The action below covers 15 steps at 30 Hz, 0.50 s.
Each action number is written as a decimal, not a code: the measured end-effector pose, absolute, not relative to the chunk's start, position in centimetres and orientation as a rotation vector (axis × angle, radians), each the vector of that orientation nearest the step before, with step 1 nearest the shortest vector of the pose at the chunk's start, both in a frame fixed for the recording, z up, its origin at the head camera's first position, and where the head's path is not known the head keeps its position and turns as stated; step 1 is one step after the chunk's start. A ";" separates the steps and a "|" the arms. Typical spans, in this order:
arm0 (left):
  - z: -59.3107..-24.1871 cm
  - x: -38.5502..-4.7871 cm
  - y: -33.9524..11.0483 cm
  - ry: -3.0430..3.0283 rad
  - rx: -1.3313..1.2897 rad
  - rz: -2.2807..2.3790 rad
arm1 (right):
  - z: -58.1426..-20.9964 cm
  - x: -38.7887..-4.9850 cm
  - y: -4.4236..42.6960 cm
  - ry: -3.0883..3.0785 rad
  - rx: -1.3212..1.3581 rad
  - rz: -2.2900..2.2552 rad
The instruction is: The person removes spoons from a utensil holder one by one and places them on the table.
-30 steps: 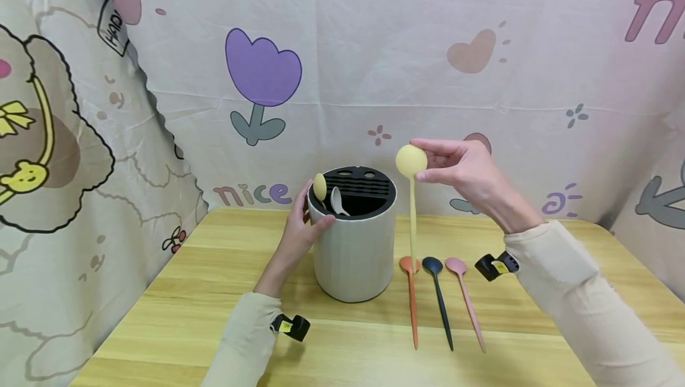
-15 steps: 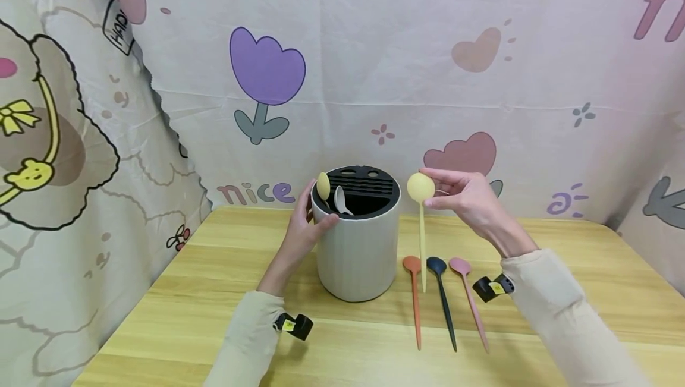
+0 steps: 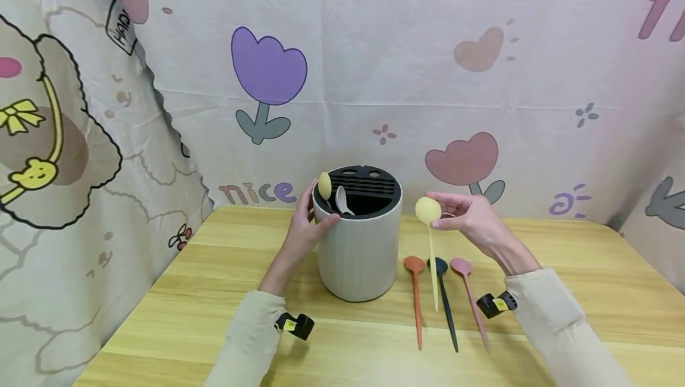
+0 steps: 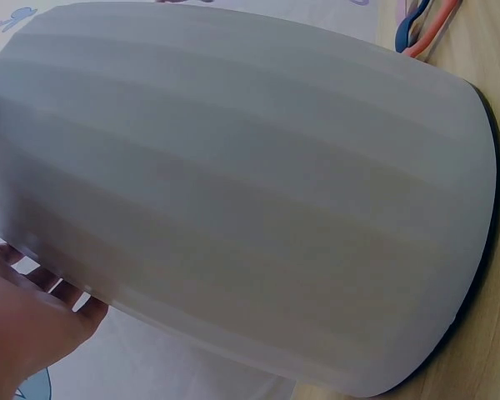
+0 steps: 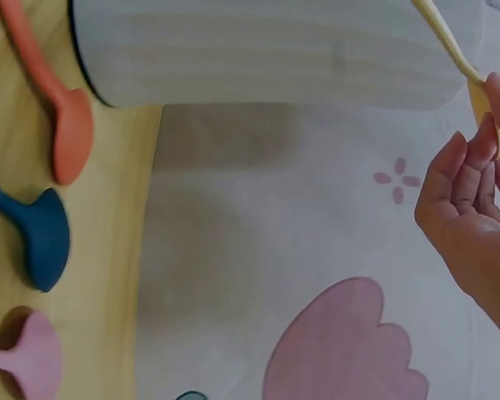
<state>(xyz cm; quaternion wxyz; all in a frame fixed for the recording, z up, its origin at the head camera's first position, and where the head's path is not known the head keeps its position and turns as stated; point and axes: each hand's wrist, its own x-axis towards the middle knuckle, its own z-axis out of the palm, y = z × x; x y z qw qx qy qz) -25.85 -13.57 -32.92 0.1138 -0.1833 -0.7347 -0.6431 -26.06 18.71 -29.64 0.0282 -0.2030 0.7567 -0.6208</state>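
My right hand (image 3: 473,219) pinches a yellow spoon (image 3: 429,211) by its round bowl, between thumb and fingers. The spoon's thin handle points down over the table, to the right of a white utensil holder (image 3: 357,259). In the right wrist view the same pinch on the spoon (image 5: 447,40) shows from the side. With its thumb at the front rim and fingers round the left side, my left hand (image 3: 306,233) grips the holder. Another yellow spoon (image 3: 324,186) and a white spoon (image 3: 342,200) stand in the holder's open section; their lower ends are hidden.
On the wooden table (image 3: 214,292) lie an orange spoon (image 3: 414,265), a dark blue spoon (image 3: 448,314) and a pink spoon (image 3: 461,266), side by side right of the holder. The holder's black lid (image 3: 364,185) has slots and round holes. A printed cloth (image 3: 342,48) hangs behind.
My right hand has come down and slightly to the right with the yellow spoon, its handle now hanging in front of the dark blue spoon. The left hand keeps its hold on the holder.
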 end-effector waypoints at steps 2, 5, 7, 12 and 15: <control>-33.0 -25.9 -13.6 -2.159 -0.538 -1.880 | -30.0 -26.0 19.0 2.342 -0.604 -1.895; -33.0 -25.9 -13.6 -2.158 -0.532 -1.878 | -30.6 -26.0 19.5 2.368 -0.590 -1.837; -32.9 -25.8 -13.6 -2.159 -0.523 -1.875 | -30.9 -26.1 19.8 2.383 -0.598 -1.800; -32.9 -25.8 -13.5 -2.157 -0.524 -1.873 | -31.8 -26.3 20.9 2.427 -0.615 -1.706; -32.9 -25.8 -13.5 -2.156 -0.528 -1.876 | -32.5 -26.4 21.7 2.484 -0.604 -1.624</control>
